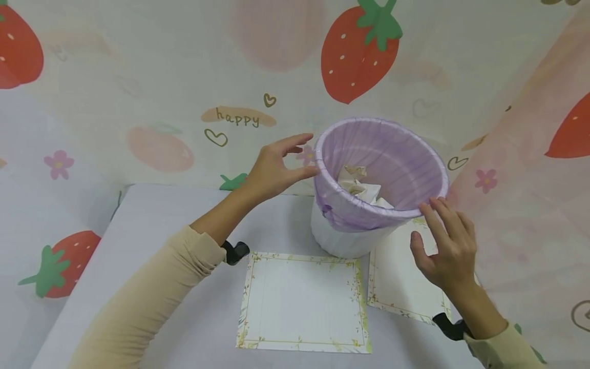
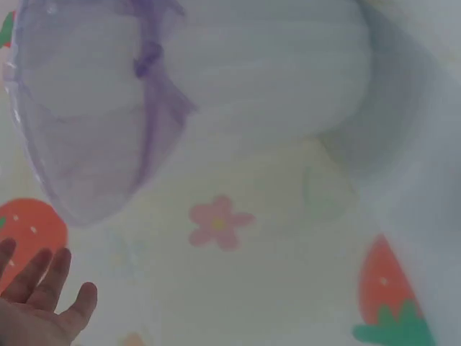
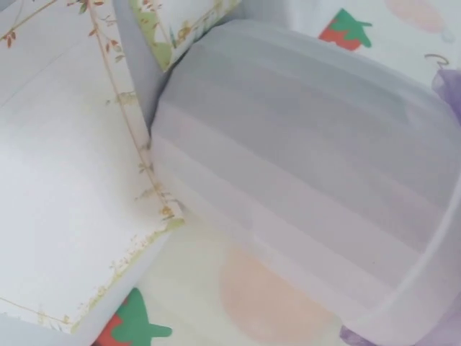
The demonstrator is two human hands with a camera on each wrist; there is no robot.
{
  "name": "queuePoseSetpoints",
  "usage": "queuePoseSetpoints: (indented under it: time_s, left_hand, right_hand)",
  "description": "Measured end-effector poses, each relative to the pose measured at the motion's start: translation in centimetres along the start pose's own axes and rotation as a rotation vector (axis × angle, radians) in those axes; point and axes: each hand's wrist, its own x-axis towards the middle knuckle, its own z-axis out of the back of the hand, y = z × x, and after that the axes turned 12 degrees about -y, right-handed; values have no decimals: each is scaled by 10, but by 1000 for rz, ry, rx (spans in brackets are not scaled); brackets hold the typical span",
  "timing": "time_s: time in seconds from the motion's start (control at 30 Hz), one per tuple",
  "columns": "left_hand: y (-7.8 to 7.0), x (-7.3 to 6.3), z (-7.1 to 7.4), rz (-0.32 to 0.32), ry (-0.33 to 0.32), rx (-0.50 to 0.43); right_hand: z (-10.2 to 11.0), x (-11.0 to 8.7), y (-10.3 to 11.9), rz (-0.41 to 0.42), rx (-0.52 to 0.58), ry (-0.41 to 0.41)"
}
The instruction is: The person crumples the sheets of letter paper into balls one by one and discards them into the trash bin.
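Observation:
A white trash bin (image 1: 343, 238) stands on the table, lined with a purple bag (image 1: 401, 159) folded over its rim and knotted at the side. Crumpled white paper (image 1: 366, 192) lies inside. My left hand (image 1: 272, 169) is at the bin's left, its fingers spread and its thumb tip close to the rim; the left wrist view shows this hand (image 2: 43, 303) beside the bag's edge, holding nothing. At the front right of the rim, my right hand (image 1: 449, 248) has its fingertips against the bag's edge, thumb held apart. No fingers show in the right wrist view.
A sheet of paper with a floral border (image 1: 304, 302) lies in front of the bin. A second bordered sheet (image 1: 405, 277) lies to the right, partly behind the bin and under the right hand. Strawberry-print cloth (image 1: 175, 77) hangs around the white table (image 1: 152, 220).

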Motion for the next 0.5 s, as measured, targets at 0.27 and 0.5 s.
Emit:
queuePoseSetpoints:
  time_s: [0.27, 0.5]
  left_hand:
    - [52, -21, 31, 141, 14, 116]
    - [99, -51, 53, 264, 43, 181]
  right_hand:
    - [9, -12, -13, -169, -29, -15]
    - [20, -55, -57, -796, 225, 336]
